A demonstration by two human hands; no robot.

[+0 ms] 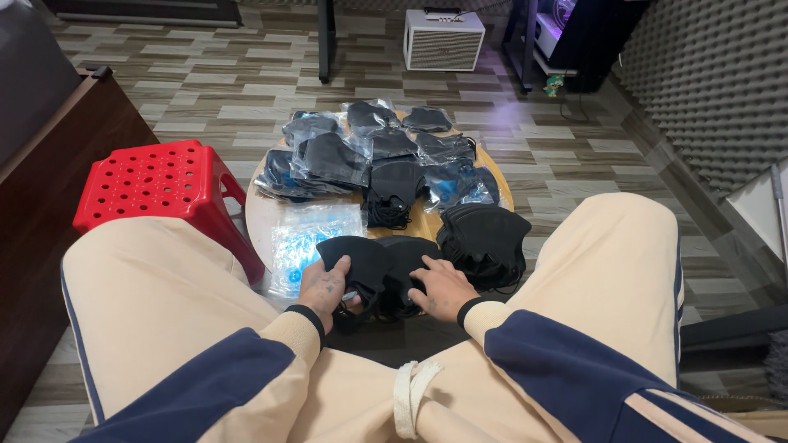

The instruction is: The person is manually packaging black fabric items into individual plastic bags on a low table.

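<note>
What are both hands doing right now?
Left hand: closed on a black fabric face mask.
Right hand: open, fingers spread flat on another black mask.

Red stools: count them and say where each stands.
1. The red stool stands on the floor left of the round table, beside the person's left knee. Others may be hidden out of frame.

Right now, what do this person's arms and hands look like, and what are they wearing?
Both hands are bare, without gloves. The left hand shows dark tattoo marks on its back; the right hand has small marks too. The sleeves are navy blue on the upper arm, cream toward the wrist, ending in narrow black cuffs.
</note>
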